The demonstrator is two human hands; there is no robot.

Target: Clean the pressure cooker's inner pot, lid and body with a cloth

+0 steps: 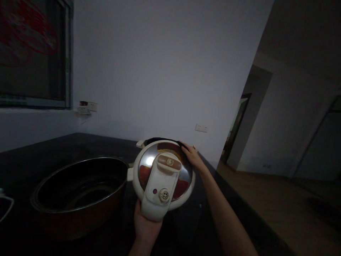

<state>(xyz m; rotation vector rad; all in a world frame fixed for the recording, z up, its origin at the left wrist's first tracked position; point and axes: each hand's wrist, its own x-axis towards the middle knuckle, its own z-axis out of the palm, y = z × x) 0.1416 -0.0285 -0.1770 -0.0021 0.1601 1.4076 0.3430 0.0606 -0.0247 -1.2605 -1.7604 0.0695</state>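
A pressure cooker lid [186, 170], cream-edged with a shiny steel and reddish-brown top, is tilted up towards me in the middle of the view. It carries a brown grip, a round vent knob and a small purple button. My left hand [146, 222] is closed under the lid's near cream end, palm up. At the far right edge, my right hand [191, 154] has its fingers over the lid's rim; the thumb is hidden. Behind the lid shows a dark curved rim [160, 139] with a cream side handle [140, 144], perhaps the cooker's pot.
Left of the lid stands a large dark round pot [80, 209] with no lid on. The black countertop [87, 142] runs back to a white wall with a socket [201, 128]. A white-handled item [6, 202] is cut off at the left edge. The counter's edge drops off rightwards.
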